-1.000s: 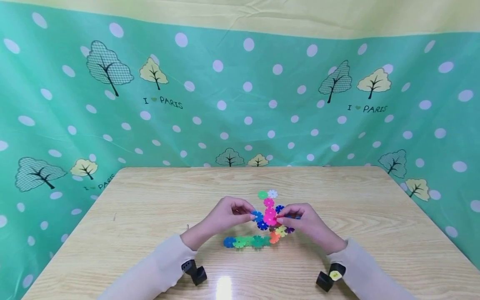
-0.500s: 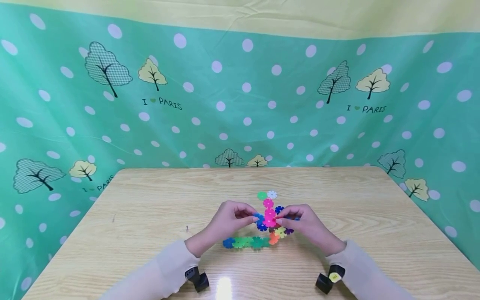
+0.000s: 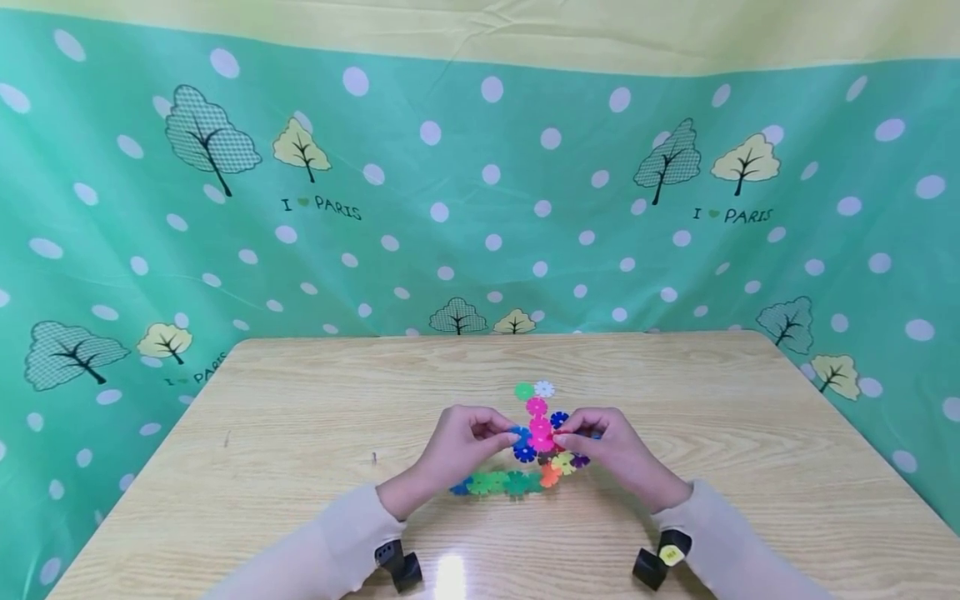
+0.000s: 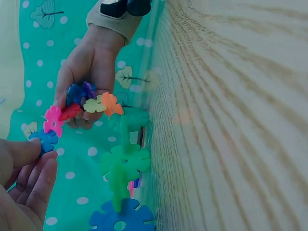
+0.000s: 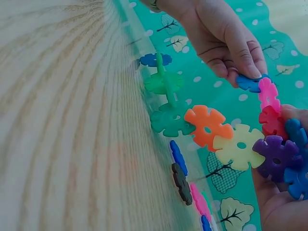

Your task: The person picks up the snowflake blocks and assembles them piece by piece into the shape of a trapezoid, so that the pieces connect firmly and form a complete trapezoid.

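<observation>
In the head view my left hand (image 3: 457,446) pinches a blue notched flower disc (image 4: 45,140) between thumb and fingers. The disc meets a pink disc (image 4: 53,121), which joins a red disc (image 5: 273,122). My right hand (image 3: 611,442) grips the red disc and the chain around it. In the right wrist view that chain runs through a purple disc (image 5: 279,158), a pale yellow disc (image 5: 239,147) and an orange disc (image 5: 207,126). Linked green discs (image 3: 517,482) follow, ending in another blue disc (image 5: 155,60). Some joints near my right fingers are hidden.
On the wooden table (image 3: 315,383) behind my hands lie more flower discs: a light green disc (image 3: 524,391), a white disc (image 3: 544,389) and a pink disc (image 3: 536,407). A polka-dot cloth (image 3: 420,200) hangs behind the table. Black devices (image 3: 400,567) sit on both cuffs.
My left hand has moved slightly to the right and nearer, bringing the blue disc closer to the pink one. The right hand has hardly moved.
</observation>
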Demonstrator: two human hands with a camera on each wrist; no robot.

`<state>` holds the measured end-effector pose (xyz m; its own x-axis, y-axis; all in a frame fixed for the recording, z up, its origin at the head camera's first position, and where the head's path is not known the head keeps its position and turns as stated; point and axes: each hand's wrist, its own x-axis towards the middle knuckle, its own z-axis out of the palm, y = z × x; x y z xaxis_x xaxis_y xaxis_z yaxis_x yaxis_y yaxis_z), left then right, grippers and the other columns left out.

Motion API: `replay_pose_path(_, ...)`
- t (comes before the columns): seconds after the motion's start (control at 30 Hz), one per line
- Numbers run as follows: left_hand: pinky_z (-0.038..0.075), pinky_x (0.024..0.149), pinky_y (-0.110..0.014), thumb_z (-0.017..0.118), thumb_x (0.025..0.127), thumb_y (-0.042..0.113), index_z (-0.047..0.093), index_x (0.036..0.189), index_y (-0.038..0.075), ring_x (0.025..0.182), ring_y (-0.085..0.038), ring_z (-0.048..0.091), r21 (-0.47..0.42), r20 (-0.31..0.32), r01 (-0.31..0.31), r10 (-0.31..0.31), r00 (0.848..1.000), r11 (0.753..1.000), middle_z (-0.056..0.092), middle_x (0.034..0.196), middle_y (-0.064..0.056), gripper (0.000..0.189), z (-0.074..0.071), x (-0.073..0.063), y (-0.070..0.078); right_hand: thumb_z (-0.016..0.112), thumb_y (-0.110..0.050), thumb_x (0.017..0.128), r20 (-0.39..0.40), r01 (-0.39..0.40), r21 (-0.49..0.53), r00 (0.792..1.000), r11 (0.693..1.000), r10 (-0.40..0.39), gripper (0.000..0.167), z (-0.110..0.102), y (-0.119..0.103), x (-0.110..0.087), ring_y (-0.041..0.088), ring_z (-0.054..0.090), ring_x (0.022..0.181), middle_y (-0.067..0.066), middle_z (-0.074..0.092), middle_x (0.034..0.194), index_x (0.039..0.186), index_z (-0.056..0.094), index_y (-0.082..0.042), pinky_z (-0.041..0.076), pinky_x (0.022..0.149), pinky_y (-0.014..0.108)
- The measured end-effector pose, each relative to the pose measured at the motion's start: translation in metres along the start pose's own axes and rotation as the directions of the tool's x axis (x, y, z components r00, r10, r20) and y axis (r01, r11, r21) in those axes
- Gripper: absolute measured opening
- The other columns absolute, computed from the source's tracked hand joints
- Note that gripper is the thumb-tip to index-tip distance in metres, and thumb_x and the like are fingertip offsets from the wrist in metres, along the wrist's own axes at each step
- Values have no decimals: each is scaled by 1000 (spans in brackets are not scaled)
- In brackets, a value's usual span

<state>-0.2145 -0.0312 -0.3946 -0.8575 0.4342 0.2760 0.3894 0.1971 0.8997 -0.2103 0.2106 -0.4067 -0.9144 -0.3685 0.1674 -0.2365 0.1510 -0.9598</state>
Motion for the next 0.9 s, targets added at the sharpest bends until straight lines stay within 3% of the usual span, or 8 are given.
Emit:
replay_pose_path(0.27,49,54,-17,70,84,7,73,86,2,64,-23,62,-8,-1,-16,16,1000,1000,71,82,-9,6,3,-1,0,66,-6,87,13,30,10,999,999,-31,16,1,1,-1,7,56,68,-7,66,77,85,63,10,48,60,21)
replay_pose_path(0.4,51,56,-20,70,84,6,73,86,4,66,-29,63,7,-4,-19,19,1000,1000,71,81,-6,4,5,0,-2,65,-4,87,26,39,16,999,999,-39,17,3,2,-1,6,56,68,-8,66,77,85,61,12,48,60,21)
replay_pose_path(0.57,53,57,-23,71,83,7,73,87,4,68,-35,63,-7,2,-8,8,1000,1000,71,81,-5,6,3,0,0,66,-6,87,21,7,19,1000,1000,-8,19,3,1,1,6,56,68,-7,65,76,86,61,12,48,60,20)
replay_pose_path(0.73,50,54,-20,71,83,9,74,89,4,68,-38,62,-34,12,51,-50,999,998,71,80,-6,8,0,1,2,66,-9,87,44,-48,23,998,999,47,18,0,1,1,7,57,67,-6,65,77,88,62,8,49,59,21)
replay_pose_path(0.9,52,56,-21,72,83,11,74,91,5,70,-33,64,-47,25,80,-79,997,996,70,80,-4,11,1,1,2,68,-15,87,79,-93,-32,992,995,95,23,-3,-3,1,14,61,74,1,67,88,99,65,4,54,62,26)
